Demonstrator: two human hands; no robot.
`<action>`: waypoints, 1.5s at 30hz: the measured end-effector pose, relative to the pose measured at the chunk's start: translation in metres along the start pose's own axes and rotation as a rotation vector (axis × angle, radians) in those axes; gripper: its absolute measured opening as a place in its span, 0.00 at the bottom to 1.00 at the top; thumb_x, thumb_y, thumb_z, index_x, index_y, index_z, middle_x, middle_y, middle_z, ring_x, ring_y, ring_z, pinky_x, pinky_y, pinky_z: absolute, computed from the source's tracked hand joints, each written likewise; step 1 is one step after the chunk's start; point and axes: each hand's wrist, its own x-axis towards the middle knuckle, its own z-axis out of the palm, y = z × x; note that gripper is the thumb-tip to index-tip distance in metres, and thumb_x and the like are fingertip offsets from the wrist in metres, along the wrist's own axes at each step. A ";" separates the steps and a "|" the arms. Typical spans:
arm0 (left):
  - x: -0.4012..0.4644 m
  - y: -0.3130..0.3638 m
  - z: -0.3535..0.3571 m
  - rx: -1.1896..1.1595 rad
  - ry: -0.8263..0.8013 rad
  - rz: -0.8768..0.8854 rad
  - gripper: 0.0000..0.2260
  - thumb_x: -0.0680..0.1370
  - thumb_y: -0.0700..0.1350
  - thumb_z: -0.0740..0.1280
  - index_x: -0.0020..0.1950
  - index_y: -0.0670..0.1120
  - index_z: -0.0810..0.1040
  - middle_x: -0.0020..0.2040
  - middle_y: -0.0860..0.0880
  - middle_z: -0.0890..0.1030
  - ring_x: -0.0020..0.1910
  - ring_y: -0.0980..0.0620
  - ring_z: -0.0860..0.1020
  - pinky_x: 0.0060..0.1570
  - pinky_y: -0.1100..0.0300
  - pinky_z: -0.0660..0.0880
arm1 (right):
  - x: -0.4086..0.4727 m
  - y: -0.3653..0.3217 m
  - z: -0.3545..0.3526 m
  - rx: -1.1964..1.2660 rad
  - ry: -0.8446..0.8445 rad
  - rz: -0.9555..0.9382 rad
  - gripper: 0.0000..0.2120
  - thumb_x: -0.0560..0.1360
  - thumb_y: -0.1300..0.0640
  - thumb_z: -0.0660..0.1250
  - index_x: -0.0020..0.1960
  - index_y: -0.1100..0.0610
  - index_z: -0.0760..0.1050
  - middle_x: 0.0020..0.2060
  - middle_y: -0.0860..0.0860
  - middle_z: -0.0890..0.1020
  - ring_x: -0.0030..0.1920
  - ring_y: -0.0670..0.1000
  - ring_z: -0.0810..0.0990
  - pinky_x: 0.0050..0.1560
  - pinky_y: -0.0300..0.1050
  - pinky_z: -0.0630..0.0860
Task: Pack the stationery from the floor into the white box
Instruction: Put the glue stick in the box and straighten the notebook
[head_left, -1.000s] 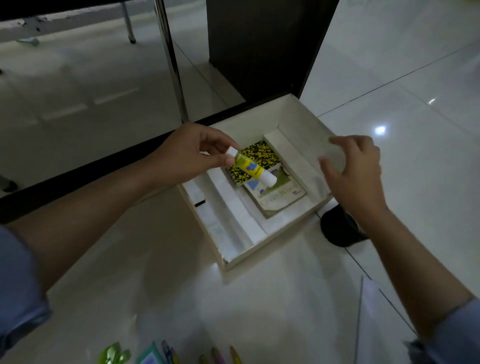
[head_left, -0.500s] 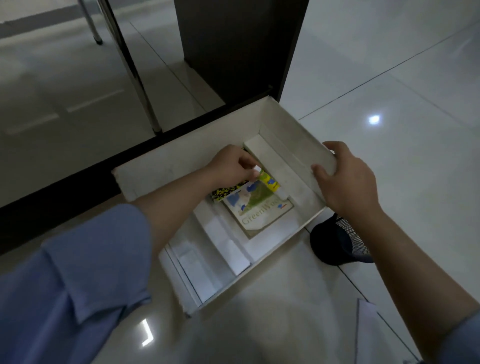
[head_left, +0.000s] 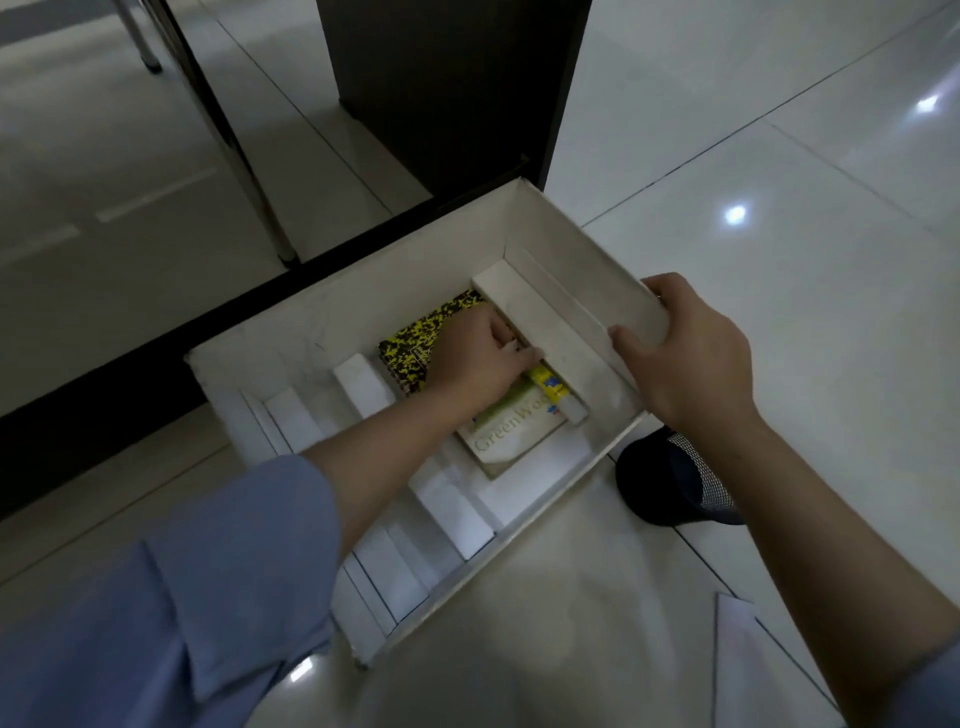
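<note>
Where the white box (head_left: 582, 249) sits on the tiled floor (head_left: 779, 312), your 2 hands work it:
- L hand (head_left: 475, 358): inside box, fingers curled down onto top end of glue stick (head_left: 556, 392); can't tell if pinching or just pressing.
- Glue stick: yellow/blue, white cap, lies on green booklet (head_left: 511, 431) just beside inner white ledge.
- Yellow-black notebook (head_left: 415, 343): partly under L hand.
- R hand (head_left: 685, 358): grips box's R wall, thumb inside.
- Dark mesh item (head_left: 675, 478): on floor beside box.
</note>
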 end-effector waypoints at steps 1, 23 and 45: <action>-0.005 0.002 0.002 0.040 0.011 0.019 0.23 0.63 0.56 0.77 0.47 0.45 0.72 0.42 0.52 0.73 0.41 0.52 0.73 0.34 0.61 0.68 | 0.000 0.000 0.000 -0.001 -0.001 -0.001 0.16 0.75 0.52 0.64 0.61 0.55 0.70 0.51 0.53 0.80 0.47 0.54 0.76 0.42 0.40 0.62; -0.025 -0.002 0.045 -0.062 0.163 0.243 0.38 0.53 0.45 0.80 0.56 0.41 0.63 0.54 0.45 0.67 0.54 0.44 0.69 0.52 0.52 0.70 | -0.001 0.004 0.001 0.080 0.011 -0.010 0.17 0.73 0.52 0.65 0.61 0.54 0.69 0.44 0.46 0.74 0.41 0.48 0.72 0.41 0.38 0.63; -0.126 -0.013 -0.123 0.246 0.202 0.433 0.13 0.71 0.49 0.67 0.54 0.48 0.75 0.54 0.49 0.70 0.55 0.51 0.71 0.50 0.68 0.62 | -0.010 0.005 0.002 0.109 0.156 -0.082 0.16 0.76 0.54 0.61 0.59 0.62 0.72 0.55 0.58 0.77 0.56 0.57 0.75 0.49 0.41 0.66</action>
